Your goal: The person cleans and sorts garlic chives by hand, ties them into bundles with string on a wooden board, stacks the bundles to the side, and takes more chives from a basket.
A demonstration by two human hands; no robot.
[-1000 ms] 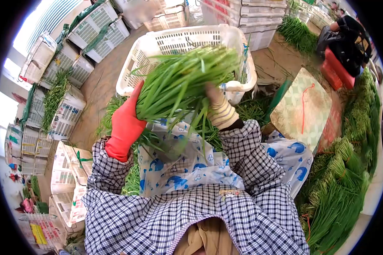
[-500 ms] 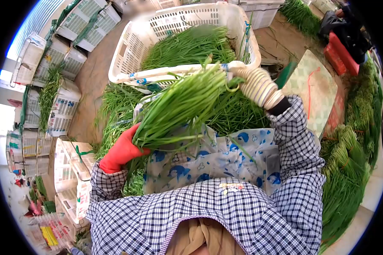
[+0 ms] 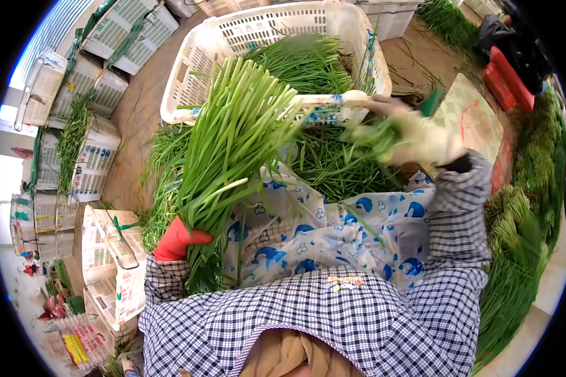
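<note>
My left hand (image 3: 181, 239), in a red glove, is closed round the lower, leafy part of a bunch of long green stalks (image 3: 233, 119). The bunch stands nearly upright, its pale stem ends up, in front of the white basket (image 3: 188, 78). More green stalks (image 3: 311, 60) lie inside that basket. To the right, my right hand (image 3: 415, 135) is in a pale glove and smeared by motion; some loose green blades show at its fingers. Below it is a heap of loose greens (image 3: 339, 166). A clear plastic apron with blue prints (image 3: 314, 239) covers my lap.
White crates (image 3: 94, 157) are stacked along the left, with an open one (image 3: 113, 257) near my left elbow. Tied green bundles (image 3: 516, 251) line the right side. A patterned board (image 3: 471, 119) and a red container (image 3: 506, 78) stand at the right.
My left hand has turned the bunch from slanting right to nearly upright, stem ends raised. My right hand has left the bunch and moved right and down, with loose blades at its fingers.
</note>
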